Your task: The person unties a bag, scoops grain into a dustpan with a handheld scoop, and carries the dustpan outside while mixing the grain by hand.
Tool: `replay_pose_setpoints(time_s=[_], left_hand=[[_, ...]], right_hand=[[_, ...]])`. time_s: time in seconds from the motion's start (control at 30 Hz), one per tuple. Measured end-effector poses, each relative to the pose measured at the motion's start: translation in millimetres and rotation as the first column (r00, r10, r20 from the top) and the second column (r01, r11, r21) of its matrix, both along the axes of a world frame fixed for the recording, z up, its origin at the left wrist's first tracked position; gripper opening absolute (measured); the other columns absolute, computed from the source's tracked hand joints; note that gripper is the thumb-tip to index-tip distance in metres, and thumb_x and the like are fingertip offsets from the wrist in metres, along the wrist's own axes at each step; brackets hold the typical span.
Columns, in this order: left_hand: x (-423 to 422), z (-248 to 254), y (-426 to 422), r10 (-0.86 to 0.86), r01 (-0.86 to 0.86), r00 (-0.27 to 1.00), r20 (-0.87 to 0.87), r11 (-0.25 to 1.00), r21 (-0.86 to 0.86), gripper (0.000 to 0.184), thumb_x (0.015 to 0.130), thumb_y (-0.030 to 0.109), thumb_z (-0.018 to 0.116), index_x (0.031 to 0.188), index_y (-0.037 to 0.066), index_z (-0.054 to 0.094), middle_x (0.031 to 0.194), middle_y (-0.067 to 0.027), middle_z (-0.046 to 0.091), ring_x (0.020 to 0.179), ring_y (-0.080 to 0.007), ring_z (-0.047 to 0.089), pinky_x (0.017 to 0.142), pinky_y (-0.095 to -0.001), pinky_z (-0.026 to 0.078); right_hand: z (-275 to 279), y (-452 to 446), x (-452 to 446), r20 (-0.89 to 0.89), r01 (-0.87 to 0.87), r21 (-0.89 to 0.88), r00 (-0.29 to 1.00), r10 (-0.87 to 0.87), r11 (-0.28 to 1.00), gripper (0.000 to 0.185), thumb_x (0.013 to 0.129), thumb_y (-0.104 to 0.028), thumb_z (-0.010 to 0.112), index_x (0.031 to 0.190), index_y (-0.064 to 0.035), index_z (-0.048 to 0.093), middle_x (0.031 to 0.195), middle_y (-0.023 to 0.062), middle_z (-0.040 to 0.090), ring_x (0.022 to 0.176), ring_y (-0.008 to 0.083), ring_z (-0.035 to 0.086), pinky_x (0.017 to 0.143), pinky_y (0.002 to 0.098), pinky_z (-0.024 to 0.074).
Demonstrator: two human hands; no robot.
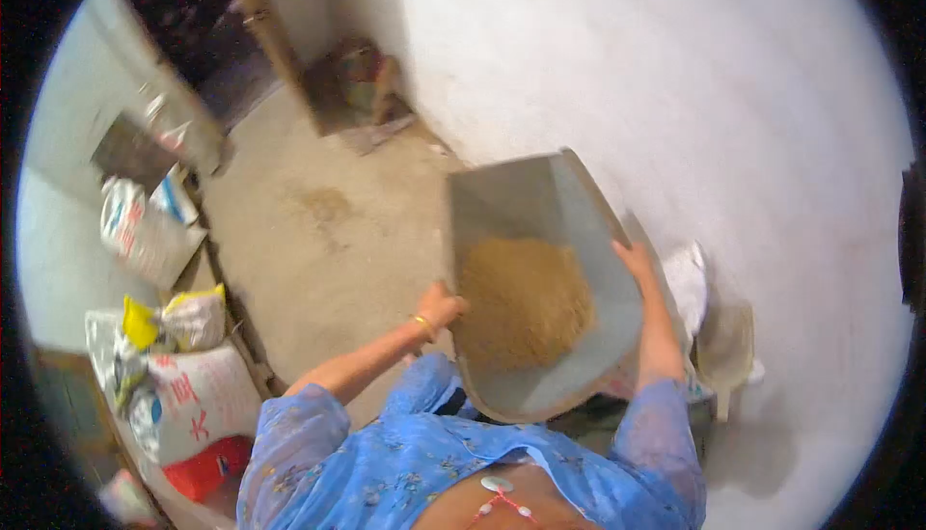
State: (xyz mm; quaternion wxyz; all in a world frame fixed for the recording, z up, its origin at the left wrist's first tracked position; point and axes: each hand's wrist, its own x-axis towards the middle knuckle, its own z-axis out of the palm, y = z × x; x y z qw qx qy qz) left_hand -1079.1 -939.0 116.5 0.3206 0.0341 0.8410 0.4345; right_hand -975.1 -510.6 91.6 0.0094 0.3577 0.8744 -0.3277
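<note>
A wide grey winnowing pan [506, 197], with raised sides and a flat far end, is held out in front of my body. Heaped in its near half lies a brown grain-like mass [526, 303], its pieces too small to make out. My left hand [444, 308], with a yellow bracelet at the wrist, is closed on the pan's left rim. On the opposite side, my right hand [634, 260] grips the right rim, its fingers partly hidden behind the edge. The pan's near end reaches close to my blue patterned top.
Several filled sacks [203, 400] stand along the left wall. An open doorway is at the upper left, beside a wooden door [275, 38]. A white wall [656, 77] rises close on the right. A pale scoop [725, 347] is near it. Scattered bits lie on the concrete floor [289, 270].
</note>
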Motion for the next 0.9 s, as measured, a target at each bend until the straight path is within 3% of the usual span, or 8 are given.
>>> replay_pose_setpoints(time_s=[0.13, 0.2, 0.3, 0.47, 0.67, 0.77, 0.83, 0.9], left_hand=[[-10, 22, -37, 0.014, -0.021, 0.986, 0.164, 0.999, 0.046, 0.039, 0.056, 0.017, 0.066, 0.083, -0.008, 0.055, 0.065, -0.0151, 0.059, 0.059, -0.0238, 0.061, 0.051, -0.0341, 0.047], [-26, 26, -63, 0.045, -0.084, 0.956, 0.289, 0.989, 0.123, 0.043, 0.054, 0.017, 0.067, 0.088, -0.007, 0.054, 0.066, -0.0138, 0.058, 0.059, -0.0233, 0.060, 0.049, -0.0339, 0.047], [-72, -44, -109, 0.133, -0.151, 0.986, 0.102, 0.969, 0.196, 0.045, 0.054, 0.017, 0.068, 0.088, -0.007, 0.054, 0.067, -0.0131, 0.057, 0.059, -0.0218, 0.058, 0.049, -0.0339, 0.046], [-153, 0, -225, 0.247, -0.248, 0.968, 0.036, 0.934, 0.257, 0.048, 0.057, 0.022, 0.068, 0.091, -0.009, 0.052, 0.077, -0.0165, 0.057, 0.074, -0.0253, 0.057, 0.065, -0.0359, 0.046], [-168, -76, -384, 0.526, -0.540, 0.827, -0.199, 0.841, -0.019, 0.041, 0.070, 0.025, 0.063, 0.098, -0.002, 0.052, 0.089, -0.0185, 0.057, 0.084, -0.0264, 0.055, 0.073, -0.0367, 0.044], [-172, -70, -465, 0.724, -0.760, 0.633, -0.275, 0.648, -0.042, 0.030, 0.072, 0.023, 0.060, 0.089, -0.001, 0.056, 0.081, -0.0197, 0.058, 0.077, -0.0293, 0.057, 0.069, -0.0396, 0.044], [-172, -44, -527, 0.762, -0.847, 0.505, -0.405, 0.528, -0.062, 0.028, 0.072, 0.025, 0.059, 0.079, -0.002, 0.058, 0.075, -0.0206, 0.058, 0.070, -0.0305, 0.057, 0.063, -0.0426, 0.044], [-163, -29, -607, 0.580, -0.846, 0.494, -0.648, 0.492, -0.205, 0.033, 0.073, 0.030, 0.058, 0.082, -0.001, 0.059, 0.083, -0.0225, 0.058, 0.077, -0.0347, 0.057, 0.069, -0.0438, 0.044]], right_hand=[[-62, 13, -36, -0.082, -0.110, 0.453, 0.983, 0.164, 0.885, 0.047, 0.073, -0.043, 0.060, 0.088, 0.0014, 0.063, 0.080, 0.0228, 0.061, 0.081, 0.0324, 0.060, 0.071, 0.0396, 0.0445], [-2, -38, -76, 0.162, -0.097, 0.261, 0.985, 0.056, 0.960, 0.048, 0.073, -0.045, 0.058, 0.074, 0.0028, 0.062, 0.070, 0.0220, 0.060, 0.072, 0.0352, 0.060, 0.067, 0.0423, 0.0442], [36, -104, -146, 0.102, -0.141, 0.405, 0.989, 0.109, 0.903, 0.051, 0.073, -0.046, 0.057, 0.070, 0.0047, 0.062, 0.067, 0.0220, 0.059, 0.070, 0.0373, 0.060, 0.065, 0.0440, 0.0436], [59, -205, -225, 0.081, -0.162, 0.441, 0.987, 0.141, 0.883, 0.050, 0.075, -0.046, 0.056, 0.076, 0.0040, 0.060, 0.077, 0.0240, 0.060, 0.072, 0.0382, 0.058, 0.066, 0.0446, 0.0433], [11, -367, -341, -0.059, -0.375, 0.335, 0.907, 0.416, 0.865, 0.048, 0.077, -0.045, 0.056, 0.076, 0.0037, 0.060, 0.080, 0.0241, 0.060, 0.077, 0.0400, 0.057, 0.069, 0.0444, 0.0431], [2, -473, -402, -0.049, -0.484, 0.306, 0.852, 0.522, 0.820, 0.047, 0.079, -0.042, 0.055, 0.078, 0.0044, 0.060, 0.077, 0.0218, 0.061, 0.075, 0.0349, 0.059, 0.069, 0.0421, 0.0435], [-9, -532, -436, -0.311, -0.710, -0.019, 0.673, 0.671, 0.704, 0.044, 0.081, -0.038, 0.054, 0.077, 0.0054, 0.059, 0.070, 0.0158, 0.059, 0.068, 0.0242, 0.057, 0.065, 0.0381, 0.0435], [6, -605, -455, -0.116, -0.776, -0.201, 0.624, 0.772, 0.597, 0.039, 0.082, -0.034, 0.055, 0.076, 0.0052, 0.057, 0.066, 0.0088, 0.055, 0.064, 0.0166, 0.050, 0.061, 0.0348, 0.0421]])
